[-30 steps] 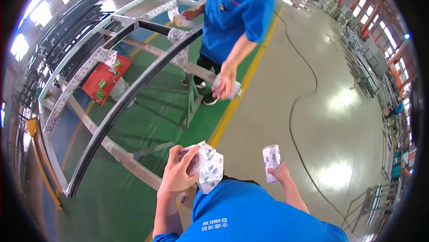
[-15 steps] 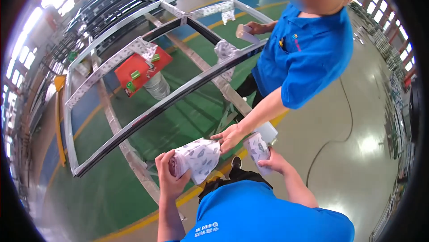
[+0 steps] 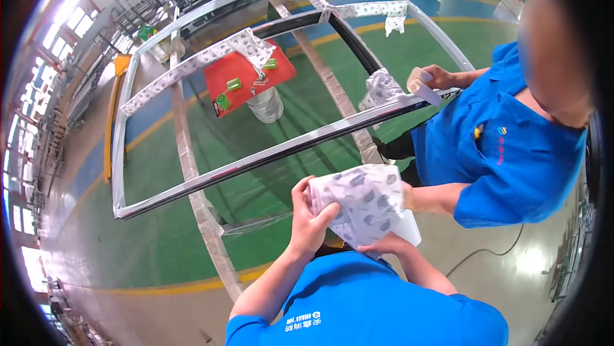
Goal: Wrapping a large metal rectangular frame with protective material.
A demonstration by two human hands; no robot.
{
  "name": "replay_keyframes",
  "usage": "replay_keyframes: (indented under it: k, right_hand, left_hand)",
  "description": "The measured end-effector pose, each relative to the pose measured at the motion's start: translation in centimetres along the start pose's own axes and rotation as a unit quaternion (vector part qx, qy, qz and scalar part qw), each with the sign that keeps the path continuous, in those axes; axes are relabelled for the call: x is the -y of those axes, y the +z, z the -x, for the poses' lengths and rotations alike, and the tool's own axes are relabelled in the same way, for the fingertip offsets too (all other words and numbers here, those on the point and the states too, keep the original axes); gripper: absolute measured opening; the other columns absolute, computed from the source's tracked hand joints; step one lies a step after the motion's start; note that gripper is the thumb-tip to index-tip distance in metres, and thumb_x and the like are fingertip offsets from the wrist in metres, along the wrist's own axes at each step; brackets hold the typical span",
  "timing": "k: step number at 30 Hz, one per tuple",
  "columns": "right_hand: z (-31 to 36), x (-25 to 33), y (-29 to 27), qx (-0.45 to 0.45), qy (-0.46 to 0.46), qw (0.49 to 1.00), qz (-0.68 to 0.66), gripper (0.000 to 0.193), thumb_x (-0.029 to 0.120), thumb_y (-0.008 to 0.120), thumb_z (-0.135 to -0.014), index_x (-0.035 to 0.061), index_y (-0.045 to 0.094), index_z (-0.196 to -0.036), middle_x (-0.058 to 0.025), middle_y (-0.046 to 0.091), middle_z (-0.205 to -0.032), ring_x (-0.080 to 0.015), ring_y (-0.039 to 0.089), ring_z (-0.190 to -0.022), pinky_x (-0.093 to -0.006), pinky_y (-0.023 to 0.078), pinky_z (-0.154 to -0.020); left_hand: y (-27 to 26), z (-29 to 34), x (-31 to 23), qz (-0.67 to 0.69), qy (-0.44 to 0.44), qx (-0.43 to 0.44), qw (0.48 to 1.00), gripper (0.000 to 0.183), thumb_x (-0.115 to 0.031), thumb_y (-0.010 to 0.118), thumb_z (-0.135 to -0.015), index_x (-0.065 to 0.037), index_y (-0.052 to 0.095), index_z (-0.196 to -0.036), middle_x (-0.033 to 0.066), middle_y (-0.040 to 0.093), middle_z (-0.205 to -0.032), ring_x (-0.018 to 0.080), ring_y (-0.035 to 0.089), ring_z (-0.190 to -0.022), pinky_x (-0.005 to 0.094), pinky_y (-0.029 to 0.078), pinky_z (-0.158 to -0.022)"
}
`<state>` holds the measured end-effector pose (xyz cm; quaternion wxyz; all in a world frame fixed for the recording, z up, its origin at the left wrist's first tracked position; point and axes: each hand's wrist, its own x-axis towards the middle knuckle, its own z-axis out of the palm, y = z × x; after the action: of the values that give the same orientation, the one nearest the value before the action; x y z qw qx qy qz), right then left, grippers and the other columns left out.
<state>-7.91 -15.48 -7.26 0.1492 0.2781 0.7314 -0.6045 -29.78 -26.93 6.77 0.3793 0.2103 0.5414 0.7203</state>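
A roll of white protective film [image 3: 361, 199] with a grey leaf-like print is in front of me, its loose end spread to the right. My left hand [image 3: 312, 221] is closed round its left end, thumb on the near face. My right hand [image 3: 389, 244] is closed at the lower edge, by a plain whitish piece [image 3: 409, 229] that shows below the film; the sheet hides most of what its fingers hold. A co-worker's hand [image 3: 407, 196] reaches the film's right edge, its fingers hidden behind it. Their other hand [image 3: 440, 78] holds a pale roll [image 3: 424, 87].
A large metal frame [image 3: 268, 148], partly wrapped in printed film, lies across taped support bars [image 3: 185, 148]. Inside its outline, a red board [image 3: 281, 76] with green items rests on a bucket [image 3: 265, 106]. The co-worker [image 3: 505, 141] stands at the right; a cable [image 3: 486, 251] crosses the floor.
My two hands have come together, bringing the film and the right-hand roll close. The co-worker's reaching hand has gone behind the film's right edge. My view has shifted.
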Motion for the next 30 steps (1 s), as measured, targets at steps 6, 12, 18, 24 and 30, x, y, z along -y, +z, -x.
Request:
replay_keyframes:
  k: [6, 12, 18, 24, 30]
  right_hand:
    - [-5.5, 9.2, -4.5, -0.249, -0.169, 0.887, -0.351, 0.096, 0.044, 0.074, -0.075, 0.0063, 0.029, -0.150, -0.0176, 0.044, -0.145, -0.0311, 0.045, -0.131, -0.0395, 0.036, -0.110]
    - [-9.4, 14.6, -3.3, -0.229, -0.112, 0.876, -0.410, 0.086, 0.040, 0.068, -0.084, 0.0078, 0.027, -0.152, -0.0147, 0.040, -0.148, -0.0286, 0.040, -0.135, -0.0388, 0.032, -0.113]
    - [-13.4, 17.6, -1.9, -0.214, -0.064, 0.893, -0.391, 0.077, 0.036, 0.061, -0.093, 0.0093, 0.024, -0.154, -0.0118, 0.035, -0.152, -0.0260, 0.034, -0.140, -0.0382, 0.028, -0.116]
    - [-18.1, 21.2, -5.3, -0.272, -0.136, 0.945, -0.122, 0.080, 0.026, 0.068, -0.089, 0.0044, 0.025, -0.153, -0.0134, 0.038, -0.148, -0.0242, 0.038, -0.137, -0.0382, 0.030, -0.114]
    - [-20.6, 24.6, -11.0, -0.192, -0.165, 0.893, -0.373, 0.090, 0.046, 0.076, -0.075, 0.0000, 0.039, -0.143, -0.0085, 0.058, -0.125, -0.0209, 0.058, -0.113, -0.0352, 0.047, -0.097]
  left_hand:
    - [-0.5, -8.2, -1.8, 0.027, -0.091, 0.145, 0.985, 0.074, -0.019, 0.071, -0.086, -0.001, 0.026, -0.142, 0.0127, 0.052, -0.124, 0.0202, 0.053, -0.115, 0.0347, 0.045, -0.099]
    - [-1.3, -15.0, -3.1, -0.034, -0.044, 0.228, 0.972, 0.075, -0.018, 0.073, -0.086, -0.001, 0.024, -0.141, 0.0155, 0.050, -0.126, 0.0221, 0.049, -0.121, 0.0349, 0.041, -0.103]
    - [0.2, -17.6, -4.0, -0.102, 0.009, 0.292, 0.951, 0.095, -0.026, 0.075, -0.086, 0.001, 0.012, -0.151, 0.0267, 0.032, -0.142, 0.0340, 0.038, -0.135, 0.0401, 0.034, -0.112]
    - [-2.2, -22.1, -4.7, -0.122, 0.050, 0.314, 0.940, 0.091, -0.026, 0.072, -0.090, -0.001, 0.014, -0.154, 0.0239, 0.031, -0.149, 0.0337, 0.039, -0.135, 0.0414, 0.037, -0.110]
    - [-12.9, -29.2, -6.9, -0.042, -0.031, 0.101, 0.993, 0.044, -0.018, 0.052, -0.099, 0.003, 0.043, -0.137, 0.0171, 0.053, -0.127, 0.0195, 0.059, -0.108, 0.0347, 0.055, -0.084]
